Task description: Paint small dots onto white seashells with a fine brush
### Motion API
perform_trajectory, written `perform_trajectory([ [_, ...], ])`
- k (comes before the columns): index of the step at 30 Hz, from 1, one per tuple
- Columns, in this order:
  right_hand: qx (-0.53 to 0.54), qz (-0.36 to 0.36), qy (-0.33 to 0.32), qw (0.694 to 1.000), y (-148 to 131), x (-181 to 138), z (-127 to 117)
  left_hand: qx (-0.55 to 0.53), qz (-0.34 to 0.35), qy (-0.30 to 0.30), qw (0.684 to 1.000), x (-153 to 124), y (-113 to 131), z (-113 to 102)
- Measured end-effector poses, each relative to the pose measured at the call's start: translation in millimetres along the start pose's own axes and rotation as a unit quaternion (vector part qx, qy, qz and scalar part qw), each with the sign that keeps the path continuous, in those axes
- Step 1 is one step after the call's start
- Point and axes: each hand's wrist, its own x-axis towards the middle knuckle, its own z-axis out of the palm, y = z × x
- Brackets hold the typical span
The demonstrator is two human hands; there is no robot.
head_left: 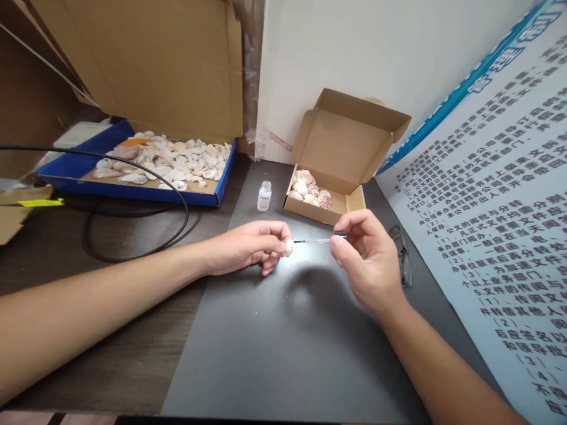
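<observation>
left hand [254,247]: pinched on small ribbed seashell [289,248] | right hand [371,262]: pinched on black-capped applicator [322,240] | applicator axis: crosswise above tabletop [266,360], tip leftward at seashell, contact unclear | uncapped glass bottle [264,198]: beyond, nearer left hand

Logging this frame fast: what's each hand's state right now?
Left hand: closed, holding a small pale shell.
Right hand: closed, holding a thin applicator by its dark cap.
</observation>
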Motion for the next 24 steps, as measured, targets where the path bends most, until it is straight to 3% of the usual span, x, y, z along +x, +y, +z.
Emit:
perform_trajectory([
  [4, -0.026, 0.002, -0.021, 0.999, -0.4, 0.4, 0.2, 0.008, 0.003, -0.007, 1.000, -0.1, -1.3, -1.4],
  [24, -0.041, 0.011, -0.005, 0.999, 1.4, 0.4, -0.3, 0.005, 0.004, -0.001, 1.000, -0.2, -2.3, -1.4],
])
